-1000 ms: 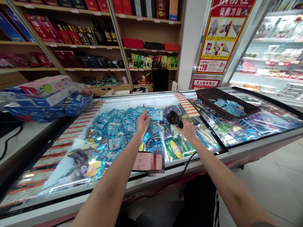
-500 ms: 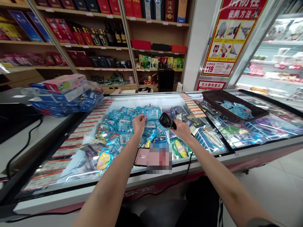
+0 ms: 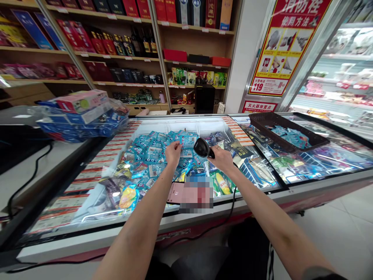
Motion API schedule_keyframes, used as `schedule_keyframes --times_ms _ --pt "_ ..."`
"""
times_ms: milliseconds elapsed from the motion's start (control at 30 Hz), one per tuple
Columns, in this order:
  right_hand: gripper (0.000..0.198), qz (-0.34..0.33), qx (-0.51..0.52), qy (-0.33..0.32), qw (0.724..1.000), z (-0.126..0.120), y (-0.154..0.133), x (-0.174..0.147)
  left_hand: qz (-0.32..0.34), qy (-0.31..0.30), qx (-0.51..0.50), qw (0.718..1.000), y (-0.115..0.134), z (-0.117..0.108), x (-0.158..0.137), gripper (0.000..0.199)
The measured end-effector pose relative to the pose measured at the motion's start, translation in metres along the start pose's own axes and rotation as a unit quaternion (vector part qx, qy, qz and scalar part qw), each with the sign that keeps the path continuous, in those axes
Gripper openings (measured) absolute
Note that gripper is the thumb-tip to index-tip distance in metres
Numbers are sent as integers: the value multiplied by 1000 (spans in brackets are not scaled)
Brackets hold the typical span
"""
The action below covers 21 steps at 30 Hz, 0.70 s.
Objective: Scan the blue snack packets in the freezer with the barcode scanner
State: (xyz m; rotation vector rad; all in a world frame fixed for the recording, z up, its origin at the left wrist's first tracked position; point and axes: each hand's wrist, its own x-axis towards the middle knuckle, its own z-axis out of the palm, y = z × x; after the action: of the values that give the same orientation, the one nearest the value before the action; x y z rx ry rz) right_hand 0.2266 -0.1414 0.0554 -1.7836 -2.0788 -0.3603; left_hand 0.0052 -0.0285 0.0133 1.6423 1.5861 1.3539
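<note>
My left hand (image 3: 173,152) pinches the left edge of a blue packet (image 3: 190,141), whose printed side with a white label faces me. In my right hand (image 3: 222,158) is a black barcode scanner (image 3: 201,147), its head turned toward the packet from the right and close to it. Many similar blue packets (image 3: 155,152) lie heaped below both hands, above the other bagged goods in the chest freezer (image 3: 87,244). A phone (image 3: 175,192), partly blurred out, lies near the freezer's front edge. The scanner's cable (image 3: 233,202) hangs down over that edge.
On the right part of the freezer stands a brown tray (image 3: 316,147) holding blue packets. Plastic-wrapped boxes (image 3: 84,114) are stacked at the left. Behind the freezer rise wooden shelves (image 3: 198,39) of goods, beside a red fire-hydrant poster (image 3: 287,54).
The scanner head has shifted slightly left, nearer the packet. My left hand has moved a little right in view, still pinching the packet. The camera view has shifted slightly.
</note>
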Motion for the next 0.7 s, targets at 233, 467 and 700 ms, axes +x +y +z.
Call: schedule_keyframes --times_ms 233,467,700 --pt "31 -7 -2 2 1000 -2 2 0 6 0 21 1000 2 -1 -1 36" --pt "33 -10 -10 -7 1000 -1 1 0 8 2 30 1000 3 -2 -2 35" --pt "33 -10 -16 -11 1000 1 -1 1 7 -2 29 1000 5 -2 -4 35"
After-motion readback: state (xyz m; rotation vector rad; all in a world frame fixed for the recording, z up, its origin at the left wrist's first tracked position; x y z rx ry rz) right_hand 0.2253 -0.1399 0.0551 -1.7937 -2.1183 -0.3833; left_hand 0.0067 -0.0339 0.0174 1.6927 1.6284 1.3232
